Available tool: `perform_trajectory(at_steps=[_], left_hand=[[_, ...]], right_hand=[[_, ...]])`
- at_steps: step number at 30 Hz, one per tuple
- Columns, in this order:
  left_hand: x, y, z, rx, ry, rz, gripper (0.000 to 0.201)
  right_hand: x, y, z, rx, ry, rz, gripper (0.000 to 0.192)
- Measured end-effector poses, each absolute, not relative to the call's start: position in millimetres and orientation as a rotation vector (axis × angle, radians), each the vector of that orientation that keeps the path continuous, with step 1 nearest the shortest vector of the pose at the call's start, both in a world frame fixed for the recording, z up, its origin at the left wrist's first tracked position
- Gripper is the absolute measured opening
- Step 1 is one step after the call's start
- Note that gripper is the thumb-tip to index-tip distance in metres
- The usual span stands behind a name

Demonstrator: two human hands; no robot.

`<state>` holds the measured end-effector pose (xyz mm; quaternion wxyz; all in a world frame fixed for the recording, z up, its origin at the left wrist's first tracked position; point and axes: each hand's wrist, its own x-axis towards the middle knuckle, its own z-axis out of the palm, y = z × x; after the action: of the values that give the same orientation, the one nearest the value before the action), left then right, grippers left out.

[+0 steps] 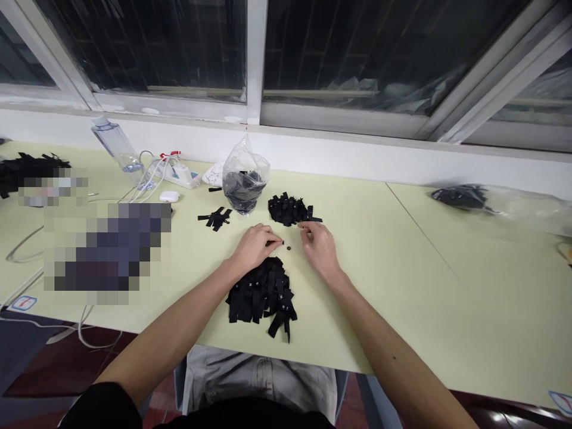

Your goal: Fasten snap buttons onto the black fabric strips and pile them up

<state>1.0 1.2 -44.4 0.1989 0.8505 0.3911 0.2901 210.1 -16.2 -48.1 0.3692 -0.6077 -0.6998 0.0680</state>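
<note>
My left hand (257, 245) is closed in a pinch, with a small black piece (282, 242) at its fingertips. Just right of those fingertips lies a small black ring (288, 248) on the table. My right hand (319, 245) has its fingers curled together by the front right edge of a pile of black fabric strips (288, 210); what they hold, if anything, is hidden. Below my left hand spreads a larger heap of black strips (259, 292), some with small white marks. A few loose black strips (215, 218) lie farther left.
Behind the hands stands a clear plastic bag (245, 179) with black contents. To the left are a water bottle (117, 149), a power strip (181, 174) with cables and a white earphone case (170, 196). Another bag (465, 196) lies far right, below the window.
</note>
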Motion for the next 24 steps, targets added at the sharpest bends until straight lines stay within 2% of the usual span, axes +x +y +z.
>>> perform_trajectory(at_steps=[4, 8, 15, 24], left_hand=[[1, 3, -42, 2.336, 1.126, 0.869, 0.021], [-1, 4, -37, 2.306, 1.143, 0.918, 0.020], [-4, 2, -34, 2.245, 1.239, 0.921, 0.024], [-5, 4, -36, 2.248, 1.196, 0.995, 0.012]], right_hand=[[213, -8, -55, -1.633, -1.952, 0.063, 0.038], [211, -8, -57, -1.678, -1.997, 0.020, 0.038], [211, -22, -49, -1.556, -1.943, 0.247, 0.025], [212, -21, -45, -1.435, -2.018, 0.447, 0.008]])
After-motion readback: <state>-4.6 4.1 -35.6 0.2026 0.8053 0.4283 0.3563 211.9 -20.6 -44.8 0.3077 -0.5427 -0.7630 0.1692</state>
